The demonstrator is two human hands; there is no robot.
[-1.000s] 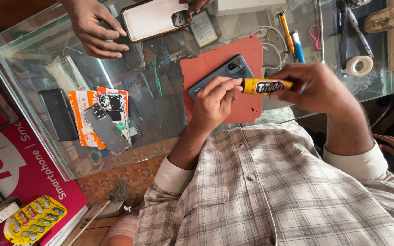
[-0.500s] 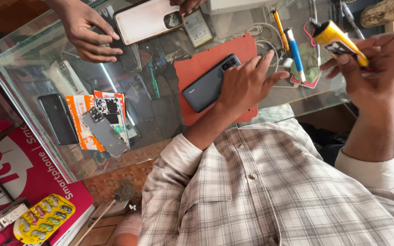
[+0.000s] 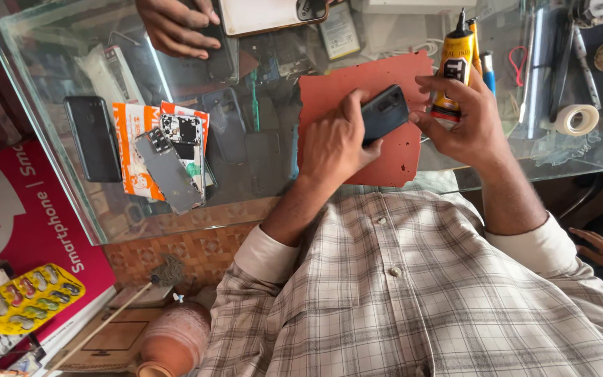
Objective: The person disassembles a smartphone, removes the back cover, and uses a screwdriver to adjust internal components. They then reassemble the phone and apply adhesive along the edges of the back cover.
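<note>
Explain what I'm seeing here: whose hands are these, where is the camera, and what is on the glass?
The camera sits on a person's head and looks down at their own arms. Their left hand grips a dark slim phone over a red rubber mat on the glass-topped table. Their right hand touches the phone and holds a yellow glue tube with a black nozzle. Another person's hand rests at the far edge. A black phone and a white tape roll lie nearby.
</note>
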